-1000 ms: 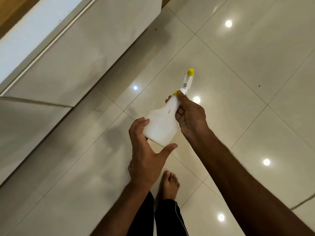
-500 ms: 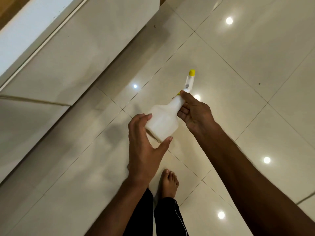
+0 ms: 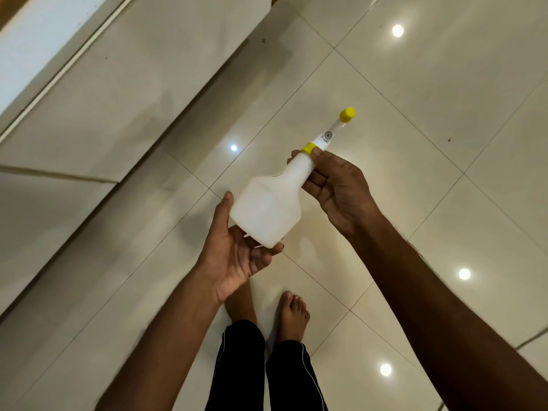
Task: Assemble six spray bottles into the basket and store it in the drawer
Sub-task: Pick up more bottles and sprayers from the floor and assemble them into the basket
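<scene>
Person stands barefoot on a glossy pale tiled floor (image 3: 430, 93); both feet and dark trouser legs visible below the arms.

White spray bottle (image 3: 268, 210) is held in the air in front of the body, well above the floor, tilted so its base points down-left toward the person and its spray head up-right. Bottle body is translucent white. A yellow collar (image 3: 307, 148) sits at the top of the neck; the white spray head runs on from it and ends in a yellow nozzle cap (image 3: 347, 114).

Left hand (image 3: 237, 256): palm up, cupped under the base of the bottle. Index finger lies along the left side of the body, thumb touches the lower corner. Fingers curve around the base.

Right hand (image 3: 338, 188): wrapped around the bottle neck just below the yellow collar, thumb on top, fingers curled behind the neck.

A large pale cabinet front (image 3: 124, 93) fills the upper left, next to the floor.
</scene>
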Action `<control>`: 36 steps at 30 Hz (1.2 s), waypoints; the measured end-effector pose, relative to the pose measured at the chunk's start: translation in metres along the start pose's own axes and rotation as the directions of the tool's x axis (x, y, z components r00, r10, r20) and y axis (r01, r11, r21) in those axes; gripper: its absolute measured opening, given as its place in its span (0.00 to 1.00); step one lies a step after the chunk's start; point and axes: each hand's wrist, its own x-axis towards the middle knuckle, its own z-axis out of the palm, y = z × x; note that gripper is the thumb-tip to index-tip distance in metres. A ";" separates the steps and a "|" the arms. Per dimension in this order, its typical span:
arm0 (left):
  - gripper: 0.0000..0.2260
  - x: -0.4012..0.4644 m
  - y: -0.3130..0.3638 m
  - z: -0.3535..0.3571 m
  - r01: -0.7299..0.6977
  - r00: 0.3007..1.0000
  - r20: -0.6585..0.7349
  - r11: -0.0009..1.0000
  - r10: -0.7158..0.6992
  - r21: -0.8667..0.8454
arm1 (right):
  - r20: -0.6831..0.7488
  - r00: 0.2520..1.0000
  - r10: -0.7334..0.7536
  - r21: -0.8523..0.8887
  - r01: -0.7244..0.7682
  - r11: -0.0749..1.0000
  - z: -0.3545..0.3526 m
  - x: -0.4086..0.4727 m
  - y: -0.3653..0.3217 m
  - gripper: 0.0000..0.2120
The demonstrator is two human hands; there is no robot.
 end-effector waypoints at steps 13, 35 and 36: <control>0.37 0.017 -0.056 0.005 -0.275 0.370 0.350 -0.259 0.861 0.926 | -0.367 0.912 0.181 -0.010 -0.198 0.980 -0.001 0.003 0.000 0.09; 0.39 0.004 -0.066 0.018 -0.538 0.628 -0.023 0.455 0.778 0.710 | -0.253 0.967 0.043 -0.049 -0.057 0.997 -0.002 -0.012 -0.002 0.03; 0.37 0.001 -0.061 0.017 -0.541 0.749 -0.085 0.680 0.657 0.495 | -0.232 0.972 0.035 -0.049 -0.048 0.998 -0.003 -0.013 -0.003 0.03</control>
